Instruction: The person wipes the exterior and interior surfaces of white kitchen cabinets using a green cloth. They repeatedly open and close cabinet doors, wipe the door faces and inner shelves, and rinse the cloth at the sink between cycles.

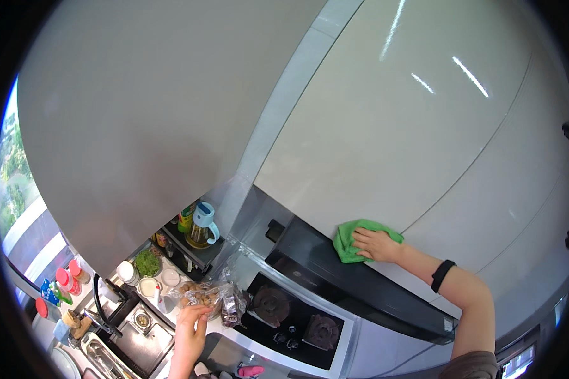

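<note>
My right hand (375, 244) lies flat on a green cloth (350, 239), pressing it where the lower edge of a glossy cabinet door (360, 156) meets the black range hood (332, 256). A black band is around the right forearm. My left hand (193, 327) is raised at the lower left, fingers loosely bent and holding nothing. From this view it overlaps the counter edge near a clear plastic bag of round brown items (199, 293); touch cannot be told. The two-burner gas hob (289, 322) is below the hood.
A stainless sink (147, 338) with a black faucet (97, 303) is at the lower left. A glass oil jug (203, 227) stands on a black rack. Red-lidded jars (66, 279), a bowl of greens (147, 263) and white bowls (127, 272) stand on the counter. An open-looking grey cabinet panel (137, 118) fills the upper left.
</note>
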The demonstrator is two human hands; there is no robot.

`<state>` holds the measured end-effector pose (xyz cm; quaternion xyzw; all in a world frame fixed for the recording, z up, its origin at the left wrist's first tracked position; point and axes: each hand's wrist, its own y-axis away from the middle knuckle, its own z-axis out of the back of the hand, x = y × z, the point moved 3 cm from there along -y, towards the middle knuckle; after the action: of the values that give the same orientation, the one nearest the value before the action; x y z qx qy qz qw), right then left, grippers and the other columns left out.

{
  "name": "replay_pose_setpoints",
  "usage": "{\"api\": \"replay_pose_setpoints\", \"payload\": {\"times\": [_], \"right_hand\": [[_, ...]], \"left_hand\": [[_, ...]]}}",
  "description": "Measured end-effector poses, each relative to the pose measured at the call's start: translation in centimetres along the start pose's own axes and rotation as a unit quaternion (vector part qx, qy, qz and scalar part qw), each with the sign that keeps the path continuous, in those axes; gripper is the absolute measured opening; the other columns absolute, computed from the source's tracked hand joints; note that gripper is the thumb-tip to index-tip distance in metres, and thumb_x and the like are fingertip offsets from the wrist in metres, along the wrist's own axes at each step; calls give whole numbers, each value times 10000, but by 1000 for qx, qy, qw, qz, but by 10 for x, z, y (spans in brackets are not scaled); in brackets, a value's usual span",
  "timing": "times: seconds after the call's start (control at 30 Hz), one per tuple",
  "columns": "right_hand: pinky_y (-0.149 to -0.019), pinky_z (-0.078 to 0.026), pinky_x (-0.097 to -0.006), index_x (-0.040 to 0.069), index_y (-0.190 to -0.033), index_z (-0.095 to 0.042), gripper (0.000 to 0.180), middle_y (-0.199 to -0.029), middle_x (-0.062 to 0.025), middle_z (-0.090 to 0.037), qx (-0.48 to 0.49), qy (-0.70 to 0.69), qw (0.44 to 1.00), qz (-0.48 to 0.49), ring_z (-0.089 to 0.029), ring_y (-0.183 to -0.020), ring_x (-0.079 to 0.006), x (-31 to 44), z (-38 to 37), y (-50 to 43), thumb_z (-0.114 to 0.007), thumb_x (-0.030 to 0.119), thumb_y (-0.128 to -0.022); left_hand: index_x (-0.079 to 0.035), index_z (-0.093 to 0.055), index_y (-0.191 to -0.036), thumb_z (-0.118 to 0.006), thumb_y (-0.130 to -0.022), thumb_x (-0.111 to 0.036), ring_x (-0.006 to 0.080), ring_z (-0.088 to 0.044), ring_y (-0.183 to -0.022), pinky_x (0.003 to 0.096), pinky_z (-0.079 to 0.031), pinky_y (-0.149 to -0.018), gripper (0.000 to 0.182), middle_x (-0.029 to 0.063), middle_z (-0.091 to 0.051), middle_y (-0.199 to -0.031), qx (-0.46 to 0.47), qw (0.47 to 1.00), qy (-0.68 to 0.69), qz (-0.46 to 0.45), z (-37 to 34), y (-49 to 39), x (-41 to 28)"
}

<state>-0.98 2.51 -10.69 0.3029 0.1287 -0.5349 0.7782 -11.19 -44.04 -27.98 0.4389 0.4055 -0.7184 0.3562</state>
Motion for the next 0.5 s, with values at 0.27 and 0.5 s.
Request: {"api": "replay_pose_setpoints", "payload": {"times": [0.27,0.5], "right_hand": [[-885,-464,-470,69,-925,-653,349,-1105,-205,-559,-197,123,913,-336,-482,-1120,-423,-95,166,89,-615,369,-750],[-1088,-251,-520,-24,-1250,-513,513,-1283,-238,-496,-411,408,643,-502,-373,-1270,-421,-206,335,113,-385,363,-939]], "left_hand": [[-23,-653,-913,-586,-808,18,323,-570,-926,393,-430,-836,131,126,-643,-950,-9,1000,-24,2,2,-2,21],[-44,-629,-1052,-618,-789,0,355,-544,-1046,403,-420,-916,268,171,-549,-1168,24,993,-42,-104,-38,-43,-19]]}}
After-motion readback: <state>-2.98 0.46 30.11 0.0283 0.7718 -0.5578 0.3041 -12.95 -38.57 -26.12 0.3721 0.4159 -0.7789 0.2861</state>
